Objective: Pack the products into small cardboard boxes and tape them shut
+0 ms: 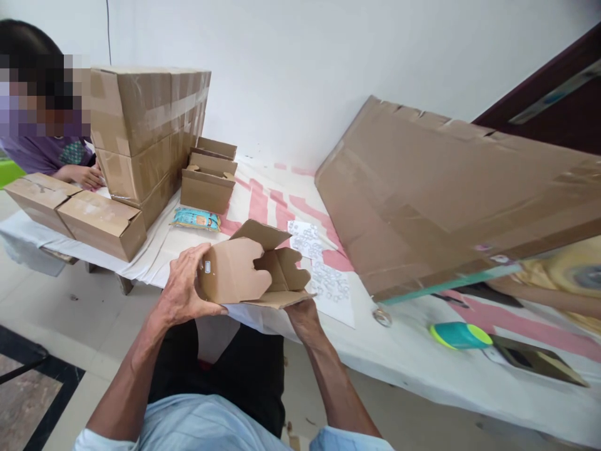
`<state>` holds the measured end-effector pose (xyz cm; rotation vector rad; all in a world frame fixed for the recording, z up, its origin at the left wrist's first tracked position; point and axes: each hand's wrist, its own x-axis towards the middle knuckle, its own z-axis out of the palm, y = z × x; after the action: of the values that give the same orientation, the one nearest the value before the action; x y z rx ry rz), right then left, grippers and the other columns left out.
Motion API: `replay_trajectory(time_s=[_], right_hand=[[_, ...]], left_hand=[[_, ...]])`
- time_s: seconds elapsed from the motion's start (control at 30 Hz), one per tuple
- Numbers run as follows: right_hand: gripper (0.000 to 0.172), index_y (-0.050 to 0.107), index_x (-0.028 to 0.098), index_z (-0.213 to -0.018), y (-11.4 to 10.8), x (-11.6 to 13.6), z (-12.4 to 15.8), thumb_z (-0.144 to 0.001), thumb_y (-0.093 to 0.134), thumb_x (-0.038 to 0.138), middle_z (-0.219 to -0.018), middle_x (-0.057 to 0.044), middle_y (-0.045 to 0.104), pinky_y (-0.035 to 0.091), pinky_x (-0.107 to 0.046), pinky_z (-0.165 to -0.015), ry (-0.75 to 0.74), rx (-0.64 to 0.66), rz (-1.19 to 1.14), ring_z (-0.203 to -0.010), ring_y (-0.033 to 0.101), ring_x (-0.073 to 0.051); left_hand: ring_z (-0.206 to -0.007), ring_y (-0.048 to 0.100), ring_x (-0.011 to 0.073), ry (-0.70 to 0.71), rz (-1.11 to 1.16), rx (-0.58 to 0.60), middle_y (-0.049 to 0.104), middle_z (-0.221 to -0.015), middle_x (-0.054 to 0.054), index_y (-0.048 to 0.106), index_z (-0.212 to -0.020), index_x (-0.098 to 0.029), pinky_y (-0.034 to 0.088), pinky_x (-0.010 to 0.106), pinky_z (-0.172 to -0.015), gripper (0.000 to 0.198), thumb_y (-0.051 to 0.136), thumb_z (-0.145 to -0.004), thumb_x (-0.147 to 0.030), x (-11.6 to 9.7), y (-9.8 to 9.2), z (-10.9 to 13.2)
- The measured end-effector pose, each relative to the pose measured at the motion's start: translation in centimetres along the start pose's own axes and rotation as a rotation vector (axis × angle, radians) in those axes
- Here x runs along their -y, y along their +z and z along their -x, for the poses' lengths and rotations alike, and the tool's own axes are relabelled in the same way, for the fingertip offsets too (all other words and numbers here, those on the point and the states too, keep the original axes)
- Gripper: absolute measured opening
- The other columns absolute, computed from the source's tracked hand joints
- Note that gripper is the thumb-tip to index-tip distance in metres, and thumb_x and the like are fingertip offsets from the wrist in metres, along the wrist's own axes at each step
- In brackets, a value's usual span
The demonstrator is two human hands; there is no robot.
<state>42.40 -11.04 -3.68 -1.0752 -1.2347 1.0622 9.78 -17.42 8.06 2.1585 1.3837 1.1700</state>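
An open cardboard box (235, 269) with its flaps sticking out is held over the table's front edge, tilted toward the right. My left hand (185, 285) grips its left end, thumb along the lower side and fingers around the back. Under the right end, my right hand (303, 316) supports the box; most of its fingers are hidden behind the cardboard. A small white label sits on the near flap. Just beyond the box lie a blue snack-like packet (196, 219) and printed white sheets (331, 288).
Taped cartons (145, 119) are stacked at the left, with two closed boxes (101, 216) before them. Open boxes (209, 181) stand behind the packet. A large cardboard panel (446, 200) leans at right, near a tape roll (382, 317) and a teal object (460, 336). Another person (42, 125) sits left.
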Motion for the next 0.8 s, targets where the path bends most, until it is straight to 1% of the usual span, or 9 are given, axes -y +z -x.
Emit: replay_trajectory(time_s=[0.1, 0.2, 0.3, 0.37, 0.47, 0.6, 0.73, 0.8], right_hand=[[0.07, 0.078, 0.023, -0.118, 1.3, 0.6, -0.4, -0.06, 0.101, 0.055, -0.126, -0.014, 0.082, 0.064, -0.057, -0.102, 0.083, 0.0, -0.063, -0.116, 0.077, -0.038], [0.066, 0.079, 0.022, -0.116, 2.3, 0.8, -0.7, -0.063, 0.099, 0.056, -0.122, -0.013, 0.083, 0.065, -0.056, -0.1, 0.171, 0.07, -0.121, -0.114, 0.077, -0.037], [0.06, 0.081, 0.023, -0.112, 2.8, 0.6, -0.9, -0.067, 0.095, 0.06, -0.116, -0.013, 0.084, 0.066, -0.054, -0.097, 0.181, 0.084, -0.164, -0.111, 0.078, -0.035], [0.055, 0.081, 0.024, -0.108, 2.9, 0.4, -0.9, -0.069, 0.095, 0.06, -0.115, -0.011, 0.084, 0.066, -0.052, -0.096, 0.179, 0.074, -0.178, -0.111, 0.077, -0.034], [0.051, 0.081, 0.026, -0.106, 2.7, 0.2, -0.9, -0.07, 0.094, 0.06, -0.116, -0.011, 0.083, 0.066, -0.053, -0.097, 0.175, 0.072, -0.18, -0.113, 0.077, -0.033], [0.051, 0.079, 0.024, -0.105, 2.4, -0.1, -0.9, -0.074, 0.091, 0.063, -0.113, -0.011, 0.083, 0.066, -0.056, -0.096, 0.144, 0.075, -0.152, -0.11, 0.077, -0.033], [0.042, 0.078, 0.025, -0.102, 2.6, -0.4, -1.0, -0.079, 0.089, 0.058, -0.105, -0.01, 0.084, 0.069, -0.05, -0.087, 0.07, 0.084, -0.152, -0.1, 0.078, -0.031], [0.041, 0.078, 0.027, -0.1, 2.7, -0.4, -0.9, -0.078, 0.089, 0.059, -0.103, -0.009, 0.083, 0.069, -0.05, -0.086, 0.071, 0.076, -0.16, -0.1, 0.079, -0.032]], left_hand=[[-0.152, 0.048, 0.0478, 0.045, -0.019, -0.032, 0.052, -0.163, 0.026, 0.045, -0.161, -0.023, 0.035, 0.064, -0.125, 0.124, 0.102, -0.059, -0.064, -0.2, -0.4, -0.3], [-0.154, 0.045, 0.0477, 0.072, -0.048, -0.001, 0.048, -0.167, 0.026, 0.045, -0.163, -0.024, 0.032, 0.064, -0.126, 0.121, 0.096, -0.065, -0.072, -0.2, -1.1, -0.3], [-0.157, 0.042, 0.0468, 0.076, -0.06, 0.016, 0.045, -0.17, 0.024, 0.041, -0.168, -0.026, 0.031, 0.065, -0.127, 0.117, 0.093, -0.072, -0.068, 0.1, -1.4, 0.1], [-0.157, 0.043, 0.0458, 0.096, -0.053, -0.025, 0.044, -0.17, 0.024, 0.043, -0.167, -0.027, 0.033, 0.064, -0.126, 0.111, 0.092, -0.075, -0.066, 0.5, -1.1, 0.4], [-0.154, 0.048, 0.0445, 0.152, -0.049, -0.11, 0.047, -0.168, 0.026, 0.051, -0.162, -0.026, 0.037, 0.063, -0.124, 0.102, 0.091, -0.077, -0.066, 0.9, -0.4, 0.6], [-0.151, 0.053, 0.044, 0.169, -0.058, -0.166, 0.05, -0.166, 0.026, 0.058, -0.155, -0.025, 0.039, 0.063, -0.123, 0.097, 0.091, -0.076, -0.069, 0.9, 0.4, 0.5], [-0.149, 0.054, 0.045, 0.159, -0.055, -0.17, 0.051, -0.165, 0.026, 0.061, -0.152, -0.025, 0.04, 0.064, -0.123, 0.096, 0.093, -0.073, -0.067, 0.6, 0.5, 0.4], [-0.149, 0.055, 0.0453, 0.157, -0.057, -0.177, 0.052, -0.164, 0.026, 0.061, -0.151, -0.024, 0.04, 0.064, -0.122, 0.096, 0.095, -0.071, -0.064, 0.5, 0.5, 0.3]])
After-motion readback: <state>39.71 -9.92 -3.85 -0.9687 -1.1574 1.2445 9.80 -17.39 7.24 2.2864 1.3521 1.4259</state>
